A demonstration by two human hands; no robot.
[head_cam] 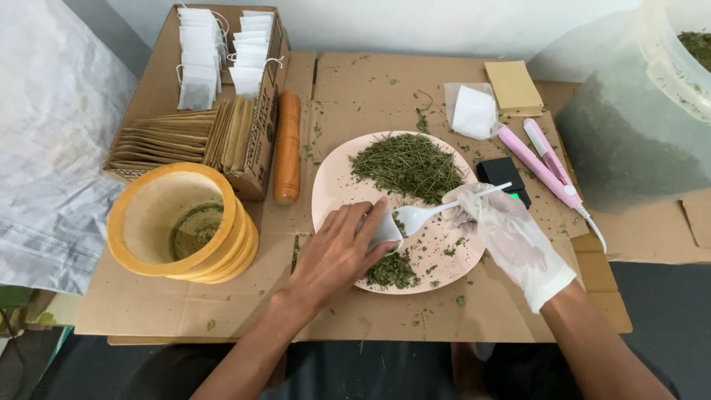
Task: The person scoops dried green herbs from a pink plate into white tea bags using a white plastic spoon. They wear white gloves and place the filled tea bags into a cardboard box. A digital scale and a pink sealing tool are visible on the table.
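A pale pink plate lies in the middle of the cardboard-covered table, with a heap of dried green herb on its far side and a smaller clump near its front edge. My bare left hand rests on the plate and holds a small white filter bag open at the fingertips. My right hand, in a thin clear glove, grips a white plastic spoon whose bowl sits at the bag's mouth.
A cardboard box with tan sachets and white stringed bags stands at the back left, beside a wooden rolling pin. Stacked yellow bowls sit front left. A black scale, pink sealer and large herb tub crowd the right.
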